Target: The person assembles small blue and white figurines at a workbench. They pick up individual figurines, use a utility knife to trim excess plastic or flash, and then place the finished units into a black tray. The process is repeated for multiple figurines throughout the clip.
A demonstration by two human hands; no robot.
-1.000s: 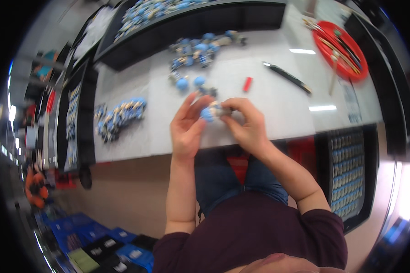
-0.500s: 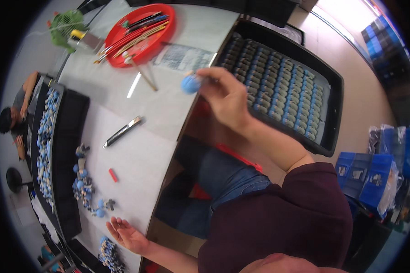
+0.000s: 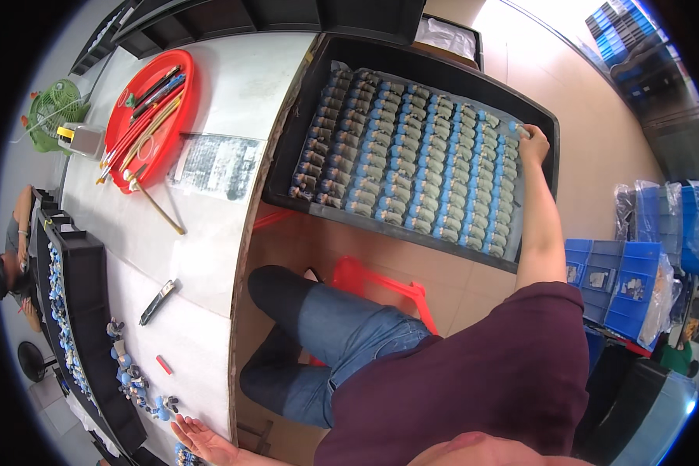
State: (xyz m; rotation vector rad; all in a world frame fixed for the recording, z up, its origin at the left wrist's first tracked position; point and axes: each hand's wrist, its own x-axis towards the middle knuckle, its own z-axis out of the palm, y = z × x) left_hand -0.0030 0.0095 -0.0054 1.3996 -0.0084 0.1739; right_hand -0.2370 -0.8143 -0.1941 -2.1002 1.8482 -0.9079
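At the far right corner of a black tray, my right hand has its fingers closed on a small blue-and-grey figurine. It touches the end of a row of similar painted figurines standing close together on a grey liner. My left hand rests at the near edge of the white table, palm up, fingers stretched out and holding nothing. Beside it lie several loose blue, grey and dark figurines. More figurines are partly hidden by that hand.
On the table are a craft knife, a small red piece and a round red tray with brushes. A black bin of figurines lines the left. A red stool is under me; blue crates stand right. Another person sits across.
My right hand has moved from above the table edge to the tray's far right corner, carrying the blue figurine. The view has swung right. My left hand stays open by the loose figurines.
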